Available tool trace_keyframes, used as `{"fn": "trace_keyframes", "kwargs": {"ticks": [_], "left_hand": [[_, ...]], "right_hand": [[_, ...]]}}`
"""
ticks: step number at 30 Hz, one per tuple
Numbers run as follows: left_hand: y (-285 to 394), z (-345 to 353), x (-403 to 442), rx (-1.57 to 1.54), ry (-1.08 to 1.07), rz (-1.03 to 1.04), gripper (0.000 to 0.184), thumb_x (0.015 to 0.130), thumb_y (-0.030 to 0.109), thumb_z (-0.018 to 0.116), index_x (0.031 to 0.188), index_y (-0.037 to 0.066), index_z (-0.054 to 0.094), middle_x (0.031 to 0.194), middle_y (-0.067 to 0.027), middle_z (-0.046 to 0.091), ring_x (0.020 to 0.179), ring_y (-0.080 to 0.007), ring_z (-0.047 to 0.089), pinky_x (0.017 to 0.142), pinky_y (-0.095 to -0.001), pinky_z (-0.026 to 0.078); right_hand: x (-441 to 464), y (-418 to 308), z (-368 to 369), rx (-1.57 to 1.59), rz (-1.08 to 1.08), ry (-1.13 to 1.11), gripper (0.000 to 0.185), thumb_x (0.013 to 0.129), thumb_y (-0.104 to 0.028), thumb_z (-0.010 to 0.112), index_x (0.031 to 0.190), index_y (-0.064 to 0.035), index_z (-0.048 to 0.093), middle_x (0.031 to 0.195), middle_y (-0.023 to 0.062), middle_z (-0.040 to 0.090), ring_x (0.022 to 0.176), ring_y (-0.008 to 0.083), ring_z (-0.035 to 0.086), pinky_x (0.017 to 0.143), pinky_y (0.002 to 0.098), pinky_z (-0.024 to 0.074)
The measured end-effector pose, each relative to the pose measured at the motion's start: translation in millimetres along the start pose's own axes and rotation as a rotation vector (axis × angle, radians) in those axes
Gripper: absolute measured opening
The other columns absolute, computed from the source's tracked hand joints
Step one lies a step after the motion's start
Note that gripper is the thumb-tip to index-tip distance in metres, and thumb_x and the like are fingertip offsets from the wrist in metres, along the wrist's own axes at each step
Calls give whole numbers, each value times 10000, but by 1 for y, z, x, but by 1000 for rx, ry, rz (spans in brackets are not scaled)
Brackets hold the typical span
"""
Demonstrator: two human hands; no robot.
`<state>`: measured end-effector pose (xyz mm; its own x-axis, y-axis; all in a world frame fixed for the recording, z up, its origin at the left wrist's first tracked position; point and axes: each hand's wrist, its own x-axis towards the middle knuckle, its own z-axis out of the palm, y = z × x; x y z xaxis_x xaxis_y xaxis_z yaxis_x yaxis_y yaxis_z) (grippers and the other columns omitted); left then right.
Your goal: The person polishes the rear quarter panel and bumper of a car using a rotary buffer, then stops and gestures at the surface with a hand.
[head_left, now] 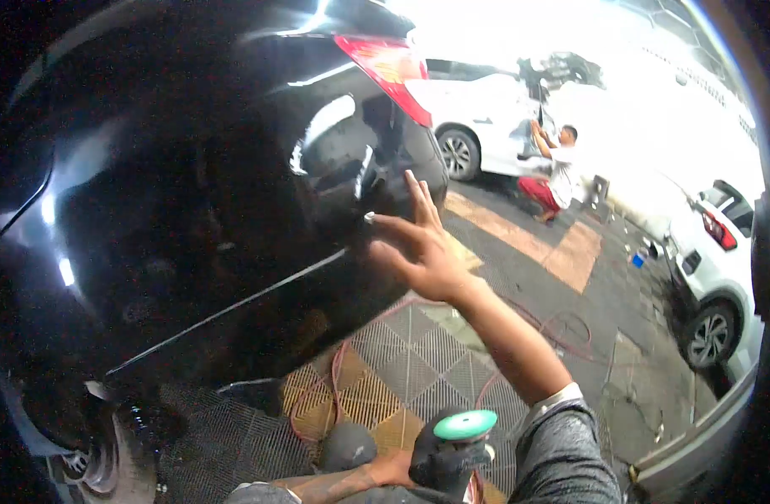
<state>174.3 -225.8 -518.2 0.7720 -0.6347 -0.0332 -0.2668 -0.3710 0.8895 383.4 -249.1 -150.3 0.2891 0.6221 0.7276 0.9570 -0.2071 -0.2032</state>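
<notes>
My right hand (423, 256) reaches out with its fingers spread, in front of the black car's rear corner (259, 185); contact with the paint cannot be made out. A white smear (369, 217) shows at one fingertip. White marks (326, 122) lie on the car below the red tail light (389, 71). My left hand (393, 467) is low between my knees, its fingers hidden. Beside it, a polisher with a green round pad (465, 425) stands pad upward; whether this hand grips it is not visible.
A red hose (339, 370) curls over the patterned floor grating (435, 353). Beyond, a person (561, 172) crouches at a white car (494, 118). Another white car (729, 277) stands at right. A blue item (638, 260) lies near it.
</notes>
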Motion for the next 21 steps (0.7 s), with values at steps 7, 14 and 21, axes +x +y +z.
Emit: {"fn": "trace_keyframes", "kwargs": {"ticks": [7, 14, 21], "left_hand": [[50, -21, -12, 318, 62, -414, 708, 667, 489, 829, 1127, -19, 649, 943, -251, 729, 889, -400, 727, 788, -496, 588], [27, -6, -12, 385, 106, -479, 685, 641, 360, 883, 1128, -29, 598, 1008, -265, 691, 947, -438, 689, 841, -506, 568], [41, -20, -12, 383, 46, -450, 816, 669, 385, 887, 1268, -31, 521, 1157, -265, 646, 1078, -439, 652, 935, -505, 536]], "right_hand": [[-163, -3, -72, 326, 303, -632, 766, 849, -513, 786, 1433, -75, 554, 1627, 297, 255, 1480, 474, 310, 1207, 531, 284], [-370, -44, -63, 178, 836, -608, 1011, 715, -440, 906, 1546, -120, 428, 1650, 278, 206, 1526, 460, 216, 1230, 522, 243], [-428, -56, -38, 44, 1020, -279, 929, 789, -320, 850, 1572, -129, 389, 1677, 205, 219, 1509, 422, 301, 1220, 518, 263]]}}
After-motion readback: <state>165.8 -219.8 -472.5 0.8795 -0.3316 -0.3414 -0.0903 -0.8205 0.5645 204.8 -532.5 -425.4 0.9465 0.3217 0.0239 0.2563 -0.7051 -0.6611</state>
